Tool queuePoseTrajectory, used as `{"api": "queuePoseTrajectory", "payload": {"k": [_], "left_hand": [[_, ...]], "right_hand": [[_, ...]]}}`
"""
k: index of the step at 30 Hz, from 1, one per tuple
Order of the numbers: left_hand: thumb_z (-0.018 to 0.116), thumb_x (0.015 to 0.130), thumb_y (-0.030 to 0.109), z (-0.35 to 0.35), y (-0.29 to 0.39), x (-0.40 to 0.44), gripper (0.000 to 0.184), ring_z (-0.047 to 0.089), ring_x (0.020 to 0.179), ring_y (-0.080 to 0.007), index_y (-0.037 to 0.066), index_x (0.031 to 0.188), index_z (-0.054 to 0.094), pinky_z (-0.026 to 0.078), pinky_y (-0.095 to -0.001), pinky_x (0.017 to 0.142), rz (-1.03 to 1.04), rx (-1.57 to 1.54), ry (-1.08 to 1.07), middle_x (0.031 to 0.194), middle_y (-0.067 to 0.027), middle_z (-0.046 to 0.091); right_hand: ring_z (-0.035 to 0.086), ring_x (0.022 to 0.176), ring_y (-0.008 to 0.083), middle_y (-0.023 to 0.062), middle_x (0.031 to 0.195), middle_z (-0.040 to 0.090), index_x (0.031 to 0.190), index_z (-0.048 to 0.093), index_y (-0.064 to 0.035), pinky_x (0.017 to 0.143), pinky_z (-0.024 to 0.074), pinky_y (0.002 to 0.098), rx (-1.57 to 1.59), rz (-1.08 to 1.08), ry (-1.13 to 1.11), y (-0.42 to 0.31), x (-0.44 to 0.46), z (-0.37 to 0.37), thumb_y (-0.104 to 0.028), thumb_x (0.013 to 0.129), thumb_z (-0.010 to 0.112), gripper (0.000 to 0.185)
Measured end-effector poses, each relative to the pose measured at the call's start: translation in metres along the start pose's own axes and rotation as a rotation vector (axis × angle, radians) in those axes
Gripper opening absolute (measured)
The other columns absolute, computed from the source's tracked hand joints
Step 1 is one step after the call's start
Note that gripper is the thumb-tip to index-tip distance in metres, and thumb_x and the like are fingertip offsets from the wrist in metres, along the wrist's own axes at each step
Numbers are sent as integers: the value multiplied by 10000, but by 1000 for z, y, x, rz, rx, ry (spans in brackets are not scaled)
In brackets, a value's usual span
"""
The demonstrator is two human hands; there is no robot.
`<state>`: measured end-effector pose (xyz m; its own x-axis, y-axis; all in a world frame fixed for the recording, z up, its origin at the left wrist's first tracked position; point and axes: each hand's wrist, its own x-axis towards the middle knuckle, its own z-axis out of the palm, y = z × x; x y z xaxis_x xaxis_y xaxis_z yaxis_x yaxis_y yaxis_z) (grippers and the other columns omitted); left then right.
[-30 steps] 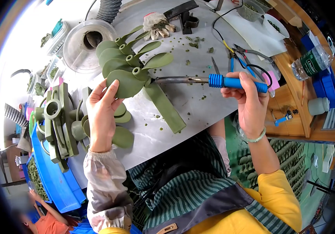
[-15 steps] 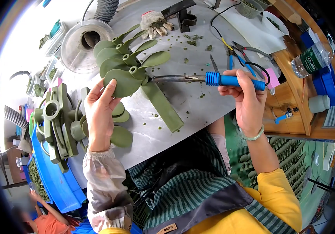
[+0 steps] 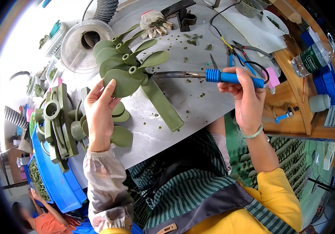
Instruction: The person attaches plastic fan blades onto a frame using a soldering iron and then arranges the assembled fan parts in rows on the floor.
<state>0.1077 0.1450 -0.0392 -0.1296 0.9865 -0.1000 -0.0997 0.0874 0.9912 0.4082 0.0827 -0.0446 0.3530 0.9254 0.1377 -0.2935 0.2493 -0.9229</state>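
Note:
Between thumb and fingers, my left hand (image 3: 100, 111) pinches the rounded blade of a dark green propeller (image 3: 121, 82). This one is the nearest in a row of several propellers fixed along a flat green bar (image 3: 162, 107). My right hand (image 3: 249, 99) grips the blue handle of a soldering iron (image 3: 233, 78). Its metal shaft points left, with the tip at or very close to the bar near the propeller's hub; whether they touch I cannot tell. Another green assembly (image 3: 60, 121) with rings and blades stands left of my left hand.
A clear round tub (image 3: 68, 50) with a grey hose above it stands at the back left. A stained glove (image 3: 155, 24), green scraps and pliers (image 3: 255, 50) lie on the grey table (image 3: 210, 101). A blue bin (image 3: 58, 175) is at lower left, near a person in orange (image 3: 50, 222).
The soldering iron has shifted very slightly left and down with my right hand. My left hand and the propellers barely differ. The person in orange has moved a little.

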Motion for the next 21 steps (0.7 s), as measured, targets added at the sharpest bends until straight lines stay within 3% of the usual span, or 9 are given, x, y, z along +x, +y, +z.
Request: {"api": "queuePoseTrajectory", "payload": {"k": [21], "left_hand": [[631, 908, 99, -1, -2, 2, 252, 686, 813, -106, -7, 1137, 622, 566, -193, 656, 1, 1, -1, 990, -59, 690]], "right_hand": [[680, 689, 198, 135, 823, 671, 951, 647, 93, 667, 576, 301, 16, 28, -40, 1, -5, -4, -172, 965, 522, 293]]}}
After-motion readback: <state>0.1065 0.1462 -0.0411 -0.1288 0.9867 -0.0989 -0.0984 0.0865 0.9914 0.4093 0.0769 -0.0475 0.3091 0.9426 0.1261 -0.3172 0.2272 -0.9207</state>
